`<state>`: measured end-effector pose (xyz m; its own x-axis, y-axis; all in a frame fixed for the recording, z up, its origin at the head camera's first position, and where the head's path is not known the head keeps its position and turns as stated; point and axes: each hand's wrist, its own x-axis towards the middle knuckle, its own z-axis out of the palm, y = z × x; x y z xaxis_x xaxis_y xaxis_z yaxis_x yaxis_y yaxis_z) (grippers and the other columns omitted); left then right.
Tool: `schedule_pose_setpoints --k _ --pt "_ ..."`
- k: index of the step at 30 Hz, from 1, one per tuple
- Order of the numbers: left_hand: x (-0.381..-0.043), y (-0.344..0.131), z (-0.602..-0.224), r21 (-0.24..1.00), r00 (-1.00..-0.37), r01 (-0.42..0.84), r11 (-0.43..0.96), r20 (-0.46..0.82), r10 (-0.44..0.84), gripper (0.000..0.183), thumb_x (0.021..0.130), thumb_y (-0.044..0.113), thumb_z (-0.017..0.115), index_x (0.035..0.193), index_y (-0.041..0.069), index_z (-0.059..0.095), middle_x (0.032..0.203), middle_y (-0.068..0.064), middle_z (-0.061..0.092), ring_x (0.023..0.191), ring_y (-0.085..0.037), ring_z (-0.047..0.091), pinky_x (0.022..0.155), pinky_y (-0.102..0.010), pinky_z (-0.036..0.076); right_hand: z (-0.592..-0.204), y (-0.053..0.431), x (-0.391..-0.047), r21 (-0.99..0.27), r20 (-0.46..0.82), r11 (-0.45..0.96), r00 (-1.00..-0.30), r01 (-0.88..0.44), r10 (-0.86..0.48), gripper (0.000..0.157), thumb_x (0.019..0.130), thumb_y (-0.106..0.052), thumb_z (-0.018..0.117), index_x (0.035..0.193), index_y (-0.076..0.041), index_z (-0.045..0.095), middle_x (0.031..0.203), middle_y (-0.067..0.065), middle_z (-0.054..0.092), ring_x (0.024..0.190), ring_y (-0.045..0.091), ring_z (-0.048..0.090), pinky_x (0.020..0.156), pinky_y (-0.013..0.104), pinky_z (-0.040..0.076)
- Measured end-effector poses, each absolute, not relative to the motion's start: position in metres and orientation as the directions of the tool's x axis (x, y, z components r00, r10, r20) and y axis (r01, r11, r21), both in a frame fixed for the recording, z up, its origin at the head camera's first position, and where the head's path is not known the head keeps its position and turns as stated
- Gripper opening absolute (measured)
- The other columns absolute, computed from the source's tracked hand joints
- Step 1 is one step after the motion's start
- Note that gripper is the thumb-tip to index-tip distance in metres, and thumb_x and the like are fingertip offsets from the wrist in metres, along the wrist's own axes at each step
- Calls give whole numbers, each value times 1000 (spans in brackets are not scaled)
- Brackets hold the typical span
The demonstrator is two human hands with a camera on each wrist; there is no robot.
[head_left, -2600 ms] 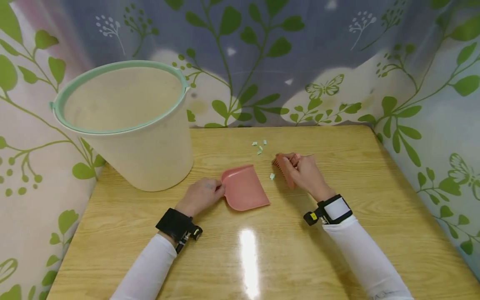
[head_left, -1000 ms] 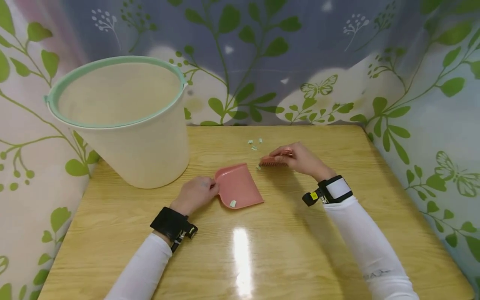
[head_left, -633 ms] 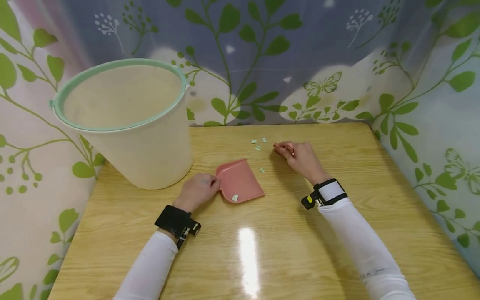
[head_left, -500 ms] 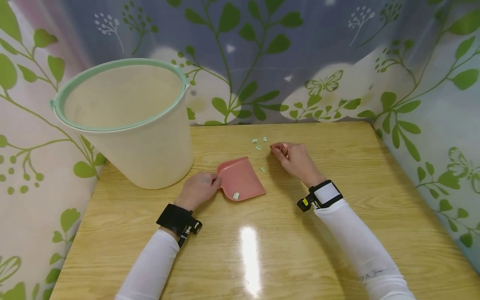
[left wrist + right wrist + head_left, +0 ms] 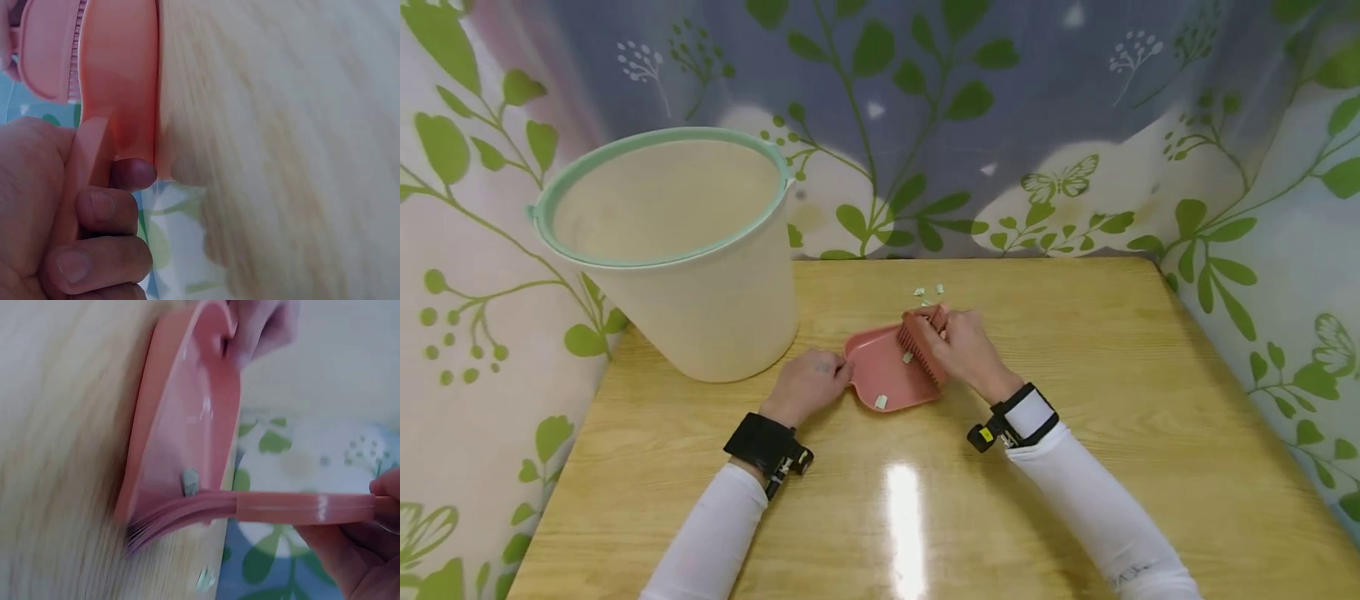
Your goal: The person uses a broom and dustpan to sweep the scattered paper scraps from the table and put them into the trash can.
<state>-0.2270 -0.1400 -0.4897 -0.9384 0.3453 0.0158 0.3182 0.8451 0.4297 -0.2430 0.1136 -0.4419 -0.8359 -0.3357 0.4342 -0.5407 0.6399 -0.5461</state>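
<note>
My left hand (image 5: 807, 385) grips the handle of a pink dustpan (image 5: 877, 372) lying on the table, its wide edge facing right. In the left wrist view the fingers of that hand (image 5: 94, 219) curl round the handle. A pink hand brush (image 5: 927, 353) is held in my right hand (image 5: 967, 350), its bristles over the dustpan's front edge and bent in the right wrist view. Just ahead of the bristles a small pale-green scrap (image 5: 190, 481) sits inside the pan. Another scrap (image 5: 881, 402) lies near the pan's lower edge.
Beyond the brush several pale scraps (image 5: 919, 292) lie on the wooden table (image 5: 1075, 333), one partly hidden by the brush. A large cream bucket (image 5: 700, 325) with a green rim stands at the left. Leaf-patterned curtains (image 5: 1037, 125) surround the table.
One scrap appeared in the dustpan by a second ago. Since half a second ago, my right hand has moved the brush left and toward me; another scrap is now in the pan.
</note>
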Motion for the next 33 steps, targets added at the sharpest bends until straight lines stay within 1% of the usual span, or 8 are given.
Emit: schedule_pose_setpoints --k 4,9,14,17,21,23,29,33 --pt "-226 -141 -489 417 -937 323 850 18 347 48 103 33 50 57 19 44 57 3 39 53 -14 45 48 -25 28 -440 102 -230 -529 439 590 -791 -611 -426 23 99 -17 60 111 -2 73 76 7 70 45 4 39 42 21 29" --pt "-226 -144 -487 401 -941 316 860 19 338 45 102 33 50 60 19 47 59 2 43 56 -14 48 50 -26 30 -426 109 -224 -524 351 482 -694 -702 -629 23 98 -17 61 116 -6 71 59 -4 52 43 2 30 42 19 26" --pt "-227 -145 -487 404 -938 327 855 28 345 44 102 33 51 60 20 48 62 1 47 59 -14 50 51 -26 32 -410 145 -241 -657 308 438 -749 -614 -587 29 97 -9 61 125 -2 66 86 10 72 49 10 45 46 24 32" --pt "-227 -142 -488 419 -937 325 848 20 349 44 102 33 51 60 20 50 62 1 48 59 -14 50 51 -25 32 -415 171 -266 -615 376 486 -772 -621 -512 31 96 -7 63 126 1 64 111 19 70 74 21 64 61 33 46" --pt "-228 -140 -492 423 -937 317 849 -1 351 44 102 35 50 60 20 51 62 2 49 58 -13 50 51 -25 32 -434 192 -293 -495 462 568 -753 -657 -469 28 92 -5 67 120 2 68 115 21 68 91 28 67 75 44 49" --pt "-227 -140 -492 423 -937 314 850 -8 350 45 102 36 49 60 20 49 62 2 48 58 -13 50 50 -25 32 -443 194 -300 -476 464 577 -747 -664 -477 28 90 -3 69 118 0 69 111 20 70 83 27 66 70 43 48" --pt "-224 -143 -491 426 -944 294 855 -8 328 46 102 35 50 59 20 45 61 2 44 57 -14 49 51 -26 31 -456 192 -305 -477 363 539 -715 -694 -598 29 91 -4 69 120 -5 70 113 14 71 104 27 66 85 44 52" --pt "-222 -146 -491 438 -944 299 848 3 331 44 102 36 50 60 21 50 61 3 47 57 -13 50 50 -25 32 -445 199 -292 -509 315 519 -710 -686 -630 25 91 -2 68 115 -4 72 108 15 72 101 29 66 83 47 53"
